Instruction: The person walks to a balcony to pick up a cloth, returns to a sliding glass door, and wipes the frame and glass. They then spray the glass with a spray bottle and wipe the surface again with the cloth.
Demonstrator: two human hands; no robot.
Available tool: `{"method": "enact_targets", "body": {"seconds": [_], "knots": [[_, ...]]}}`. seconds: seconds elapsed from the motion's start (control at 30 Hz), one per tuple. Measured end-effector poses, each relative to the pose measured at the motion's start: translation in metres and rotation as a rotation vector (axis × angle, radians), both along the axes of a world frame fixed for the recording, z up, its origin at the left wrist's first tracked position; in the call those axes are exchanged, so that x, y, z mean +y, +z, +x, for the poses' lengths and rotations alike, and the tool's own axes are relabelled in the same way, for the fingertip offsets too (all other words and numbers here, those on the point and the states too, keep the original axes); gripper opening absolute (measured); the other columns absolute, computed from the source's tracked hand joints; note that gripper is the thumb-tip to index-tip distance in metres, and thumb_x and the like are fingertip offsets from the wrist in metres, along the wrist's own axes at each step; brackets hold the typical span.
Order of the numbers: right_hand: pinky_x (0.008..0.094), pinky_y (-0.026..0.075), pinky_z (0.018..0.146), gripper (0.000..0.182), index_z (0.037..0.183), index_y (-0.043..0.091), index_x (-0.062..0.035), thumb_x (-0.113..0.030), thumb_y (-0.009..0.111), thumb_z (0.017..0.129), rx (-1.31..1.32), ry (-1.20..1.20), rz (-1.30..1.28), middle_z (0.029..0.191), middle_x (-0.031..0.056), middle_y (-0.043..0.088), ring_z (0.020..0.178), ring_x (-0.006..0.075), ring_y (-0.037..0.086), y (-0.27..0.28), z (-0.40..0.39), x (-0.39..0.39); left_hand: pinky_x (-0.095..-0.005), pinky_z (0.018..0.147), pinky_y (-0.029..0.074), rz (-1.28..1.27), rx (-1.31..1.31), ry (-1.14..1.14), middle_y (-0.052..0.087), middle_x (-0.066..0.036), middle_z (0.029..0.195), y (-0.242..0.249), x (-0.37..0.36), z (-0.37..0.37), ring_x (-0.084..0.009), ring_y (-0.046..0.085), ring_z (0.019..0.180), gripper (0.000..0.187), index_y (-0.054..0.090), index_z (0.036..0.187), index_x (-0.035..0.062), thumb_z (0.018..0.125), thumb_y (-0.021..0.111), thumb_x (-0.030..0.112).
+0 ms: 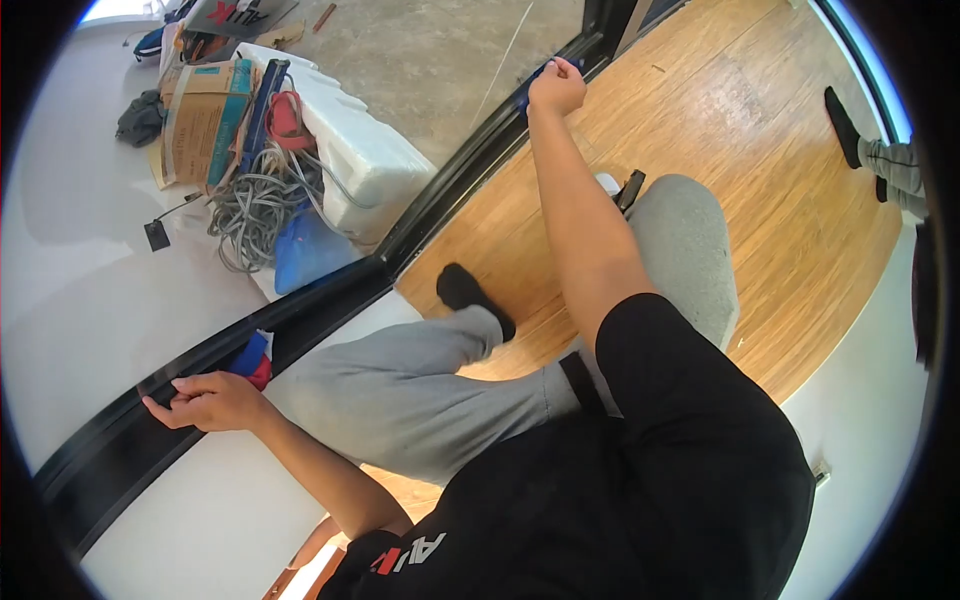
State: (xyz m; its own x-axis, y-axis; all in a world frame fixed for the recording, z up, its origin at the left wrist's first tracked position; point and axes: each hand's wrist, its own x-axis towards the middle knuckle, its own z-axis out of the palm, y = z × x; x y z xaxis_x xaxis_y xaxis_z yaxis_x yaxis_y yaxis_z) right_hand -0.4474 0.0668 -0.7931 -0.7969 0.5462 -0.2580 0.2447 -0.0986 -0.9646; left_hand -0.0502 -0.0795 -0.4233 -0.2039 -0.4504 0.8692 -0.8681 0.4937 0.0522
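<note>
Clearly the hands are far apart: left hand (212, 400) gripping the black frame (300, 315), right hand (556, 88) clenching a blue cloth (530, 88); overreaching risks slipping

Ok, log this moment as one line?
left hand: fingers on black frame | right hand: closed on blue object at frame farther along | person: seated on wood floor

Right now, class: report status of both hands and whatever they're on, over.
Left hand gripping black frame. Right hand closed on blue object farther along frame. Cable pile beyond frame, apart.
</note>
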Motion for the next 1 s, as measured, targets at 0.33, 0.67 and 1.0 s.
{"method": "enact_targets", "body": {"seconds": [0.33, 0.67, 1.0], "knots": [[0.0342, 0.054, 0.078, 0.007, 0.093, 0.071, -0.0028, -0.003, 0.067, 0.087, -0.11, 0.235, 0.084, 0.091, 0.0104, 0.073, 0.082, 0.0219, 0.068, -0.022, 0.065, -0.008, -0.0326, 0.048, 0.043, -0.216, -0.08, 0.051, 0.043, -0.002, 0.071, -0.012, -0.019, 0.0, -0.0196, 0.049, 0.053, 0.04, 0.038, 0.139, 0.0017, 0.101, 0.047, 0.008], [0.031, 0.054, 0.075, 0.011, 0.096, 0.072, -0.0021, -0.003, 0.072, 0.085, -0.022, 0.206, -0.029, 0.086, 0.0092, 0.073, 0.08, 0.0181, 0.068, -0.061, 0.036, 0.009, -0.0279, 0.057, 0.04, -0.298, -0.087, 0.028, 0.039, 0.002, 0.071, -0.014, -0.027, 0.001, -0.0121, 0.041, 0.058, 0.036, 0.044, 0.134, -0.0019, 0.102, 0.048, 0.015], [0.0257, 0.053, 0.062, 0.006, 0.093, 0.07, 0.0041, 0.002, 0.069, 0.087, 0.013, 0.234, -0.12, 0.079, 0.0066, 0.07, 0.066, 0.012, 0.065, -0.039, 0.025, 0.013, -0.0253, 0.058, 0.038, -0.266, -0.084, 0.012, 0.035, 0.004, 0.065, -0.017, -0.025, 0.004, -0.0105, 0.038, 0.055, 0.039, 0.04, 0.135, -0.0046, 0.103, 0.048, 0.016]]}}
